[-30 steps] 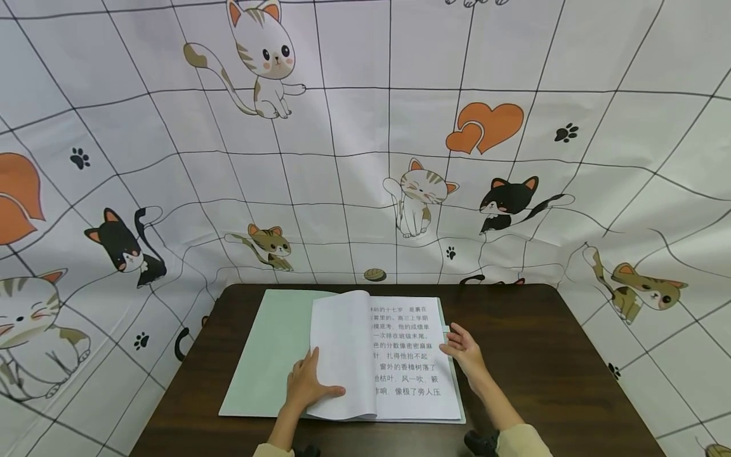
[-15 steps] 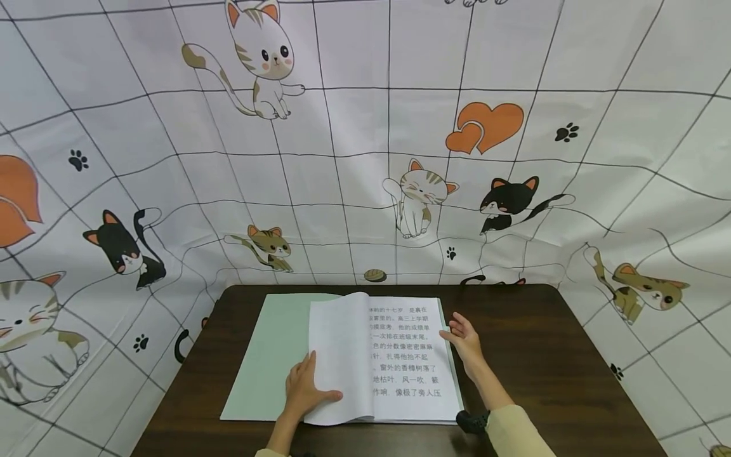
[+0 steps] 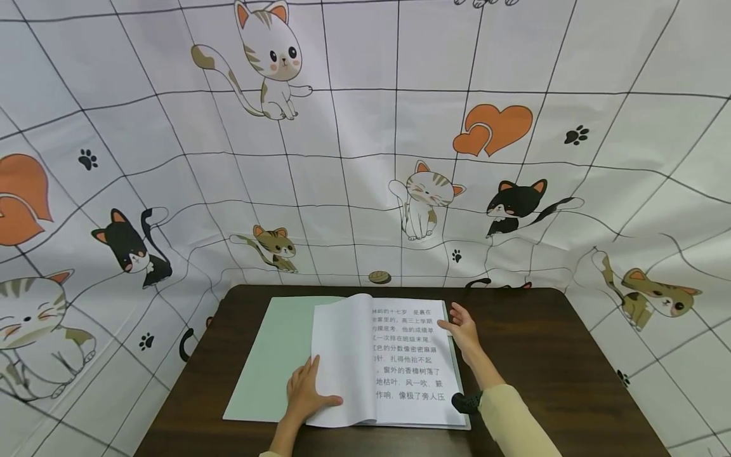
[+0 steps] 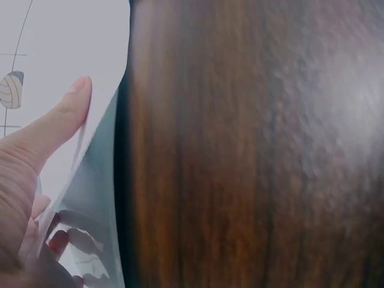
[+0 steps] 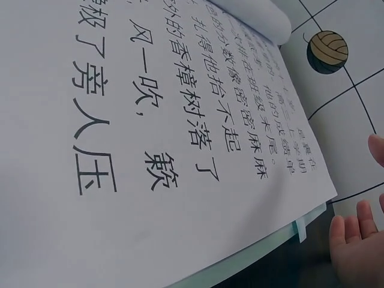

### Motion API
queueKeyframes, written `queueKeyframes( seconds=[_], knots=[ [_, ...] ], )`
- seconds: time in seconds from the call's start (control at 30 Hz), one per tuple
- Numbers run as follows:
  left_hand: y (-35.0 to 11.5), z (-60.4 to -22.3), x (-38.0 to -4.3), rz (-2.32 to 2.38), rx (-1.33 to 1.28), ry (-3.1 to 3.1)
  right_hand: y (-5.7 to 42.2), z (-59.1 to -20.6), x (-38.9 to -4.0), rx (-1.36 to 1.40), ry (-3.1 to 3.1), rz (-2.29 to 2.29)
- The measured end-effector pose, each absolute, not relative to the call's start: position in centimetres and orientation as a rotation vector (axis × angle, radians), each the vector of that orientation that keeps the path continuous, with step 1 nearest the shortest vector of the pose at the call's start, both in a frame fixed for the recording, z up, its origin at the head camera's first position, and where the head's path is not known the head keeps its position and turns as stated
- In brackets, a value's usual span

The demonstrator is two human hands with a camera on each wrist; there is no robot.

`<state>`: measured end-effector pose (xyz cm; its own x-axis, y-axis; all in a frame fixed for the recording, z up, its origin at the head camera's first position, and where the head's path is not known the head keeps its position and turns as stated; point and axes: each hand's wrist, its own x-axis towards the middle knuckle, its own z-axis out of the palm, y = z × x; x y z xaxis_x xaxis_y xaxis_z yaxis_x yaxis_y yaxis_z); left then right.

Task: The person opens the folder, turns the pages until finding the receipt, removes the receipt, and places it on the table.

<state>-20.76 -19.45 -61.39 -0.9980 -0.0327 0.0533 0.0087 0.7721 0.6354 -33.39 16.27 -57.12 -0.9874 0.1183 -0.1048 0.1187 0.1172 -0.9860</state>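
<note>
An open booklet with a pale green cover (image 3: 265,362) lies on the dark wooden table. On its right side is a white page (image 3: 407,374) printed with large Chinese characters. A blank white sheet (image 3: 342,362) curves over to the left from the middle. My left hand (image 3: 304,392) grips this sheet at its left edge; in the left wrist view the thumb (image 4: 75,105) lies on top and the fingers are beneath. My right hand (image 3: 465,333) is by the booklet's right edge, fingers loosely bent and holding nothing. A small pale green tab (image 5: 301,231) sticks out from that edge.
Dark wooden tabletop (image 3: 548,381) extends right of the booklet. A white grid-lined cloth (image 3: 354,158) with cartoon cats hangs behind and at both sides. A black wrist strap (image 3: 466,403) shows on the right forearm.
My right hand has come away from the tab at the right edge and moved slightly up, its forearm further forward. My left hand keeps hold of the sheet. The head view has shifted slightly.
</note>
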Motion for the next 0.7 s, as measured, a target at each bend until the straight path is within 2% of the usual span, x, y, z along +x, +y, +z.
queueKeyframes(
  seconds=[0.3,0.7],
  knots=[
    [-19.8,-61.6,-20.9,-1.14,-0.006,-2.832,15.5,-57.6,-34.1,0.195,2.449,-1.976],
    [-19.5,-62.6,-20.7,-1.173,-0.062,-2.77,15.9,-59.2,-34.0,0.297,2.51,-1.882]
  ],
)
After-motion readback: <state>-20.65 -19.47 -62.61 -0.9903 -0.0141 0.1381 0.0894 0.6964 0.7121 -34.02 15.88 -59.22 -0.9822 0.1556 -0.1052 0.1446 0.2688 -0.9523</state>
